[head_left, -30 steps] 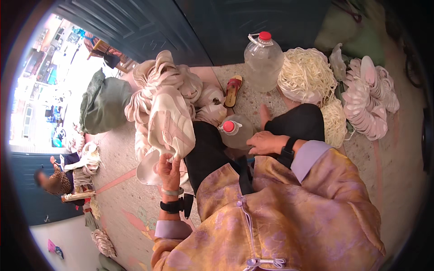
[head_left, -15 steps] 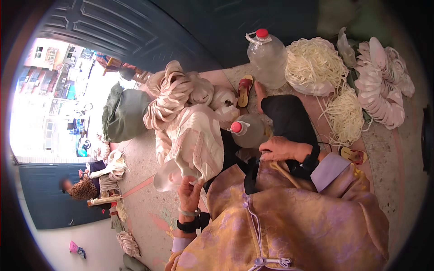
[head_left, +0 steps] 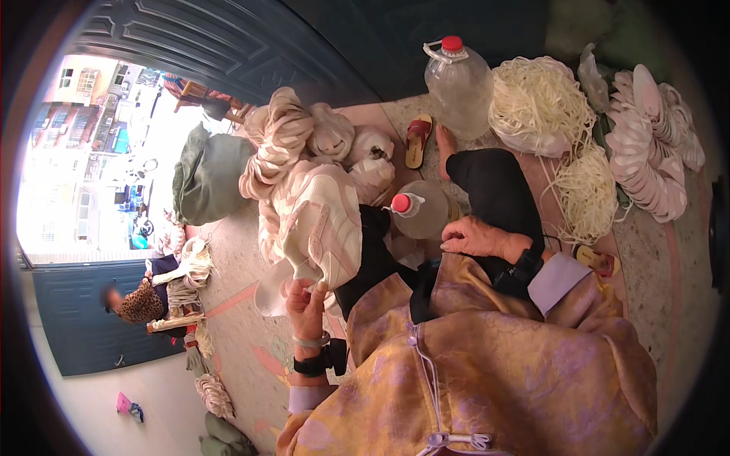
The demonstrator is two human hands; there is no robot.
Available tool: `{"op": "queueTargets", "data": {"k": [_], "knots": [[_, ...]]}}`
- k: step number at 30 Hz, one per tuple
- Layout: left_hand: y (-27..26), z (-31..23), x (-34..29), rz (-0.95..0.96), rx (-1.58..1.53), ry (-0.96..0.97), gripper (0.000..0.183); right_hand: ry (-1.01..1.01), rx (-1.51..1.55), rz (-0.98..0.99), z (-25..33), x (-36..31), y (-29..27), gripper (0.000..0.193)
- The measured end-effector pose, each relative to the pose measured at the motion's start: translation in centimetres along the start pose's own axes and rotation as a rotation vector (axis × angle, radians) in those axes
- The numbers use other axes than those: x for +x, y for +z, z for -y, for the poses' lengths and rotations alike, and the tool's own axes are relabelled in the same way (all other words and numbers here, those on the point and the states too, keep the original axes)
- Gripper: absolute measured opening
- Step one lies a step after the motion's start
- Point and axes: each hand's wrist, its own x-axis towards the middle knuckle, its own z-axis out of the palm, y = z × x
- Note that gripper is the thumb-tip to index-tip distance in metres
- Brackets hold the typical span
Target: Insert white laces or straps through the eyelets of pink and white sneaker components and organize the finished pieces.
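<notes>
My left hand (head_left: 307,308) pinches the lower edge of a pale shoe upper (head_left: 323,235), white mesh with pinkish trim. It is the front piece of a stack of similar uppers leaning by my left leg. My right hand (head_left: 483,236) is over my dark-trousered right leg, its fingers curled together and pointing left. Whatever those fingers hold, if anything, cannot be made out. Close to the right hand, between my legs, is a clear plastic bottle (head_left: 426,211) with a red cap.
More bundled uppers (head_left: 280,129) lie beyond the stack, beside a green sack (head_left: 209,178). A large red-capped jug (head_left: 460,91), heaps of cream strips (head_left: 541,106) and a coil of pale pieces (head_left: 646,144) sit farther right. Another person (head_left: 141,300) is by the blue door at left.
The view has shifted slightly, so most things appear higher. My left hand stays at the upper's edge. My right hand has moved slightly right and lies flatter over my leg.
</notes>
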Motion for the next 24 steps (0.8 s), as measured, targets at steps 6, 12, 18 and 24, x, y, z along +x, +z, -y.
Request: {"op": "queueTargets", "data": {"k": [6, 12, 18, 24], "knots": [[-0.1, 0.7, 2.4, 0.018, -0.009, 0.05, 0.012, 0.053, 0.056, 0.004, 0.2, 0.9, 0.2, 0.027], [-0.2, -1.2, 8.9, 0.082, -0.055, 0.011, 0.009, 0.083, 0.085, -0.018, -0.3, 1.4, 0.7, 0.022], [3.1, -1.6, 10.4, 0.536, -0.085, -0.098, 0.009, 0.241, 0.391, -0.047, 0.0, 1.8, 0.4, 0.019], [6.6, 1.3, 8.2, 0.518, -0.092, -0.01, 0.012, 0.373, 0.907, 0.106, 1.6, 5.0, 1.5, 0.048]]}}
